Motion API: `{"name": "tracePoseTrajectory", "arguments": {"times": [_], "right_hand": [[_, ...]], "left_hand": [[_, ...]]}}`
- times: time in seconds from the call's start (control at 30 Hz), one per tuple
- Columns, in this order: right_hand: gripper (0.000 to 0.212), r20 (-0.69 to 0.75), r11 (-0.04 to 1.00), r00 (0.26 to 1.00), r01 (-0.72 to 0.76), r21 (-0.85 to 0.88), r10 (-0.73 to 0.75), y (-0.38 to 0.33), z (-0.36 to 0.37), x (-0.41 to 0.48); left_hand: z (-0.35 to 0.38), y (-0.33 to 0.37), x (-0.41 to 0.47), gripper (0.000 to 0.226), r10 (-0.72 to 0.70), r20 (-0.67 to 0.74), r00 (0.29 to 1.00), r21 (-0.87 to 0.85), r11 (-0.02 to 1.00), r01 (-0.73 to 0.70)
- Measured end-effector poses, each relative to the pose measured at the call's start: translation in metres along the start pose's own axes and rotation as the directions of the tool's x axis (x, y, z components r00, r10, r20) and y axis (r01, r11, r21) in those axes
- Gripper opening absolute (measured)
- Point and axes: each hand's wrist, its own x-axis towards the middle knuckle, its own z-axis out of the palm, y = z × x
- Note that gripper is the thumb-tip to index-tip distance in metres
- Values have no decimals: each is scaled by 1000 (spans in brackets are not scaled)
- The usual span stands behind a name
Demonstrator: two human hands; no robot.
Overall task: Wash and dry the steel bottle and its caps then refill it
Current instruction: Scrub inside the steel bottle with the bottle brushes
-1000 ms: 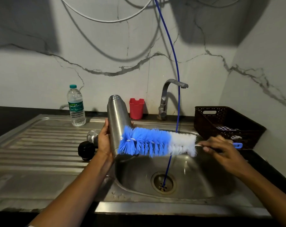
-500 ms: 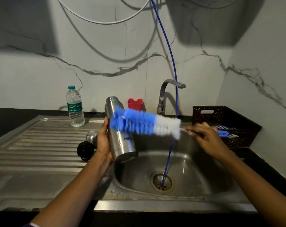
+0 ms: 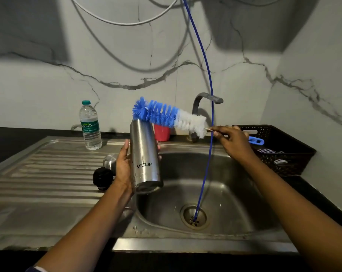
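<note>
Left hand [image 3: 124, 165] is gripping the bottle [image 3: 145, 154] near upright. Right hand [image 3: 234, 143] is pinching the brush [image 3: 166, 116], which is lying crosswise with its tip at the bottle's top.

One wide-angle view is taken from a camera worn on the head, directed forward and down across the bench [image 3: 19, 138] onto the sink [image 3: 234, 193]. The left hand [image 3: 124, 167] with the steel bottle [image 3: 144, 152] and the right hand [image 3: 234, 142] with the brush [image 3: 166, 116] are caught close in front, near mid-frame. The forearms [image 3: 87, 222] are cut off by the bottom edge, and the wall [image 3: 48, 95] behind is faced squarely.
</note>
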Motion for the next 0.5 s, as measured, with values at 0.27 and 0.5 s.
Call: {"name": "tracePoseTrajectory", "arguments": {"times": [0.27,0.5], "right_hand": [[46,110,974,980,144,172,-164,30,-39,-113],[20,-9,984,989,145,98,-145,27,-13,-48]], "left_hand": [[4,-1,1,75,43,53,998,91,995,-47],[-1,-1,4,84,7,75,997,26,1000,-9]]}}
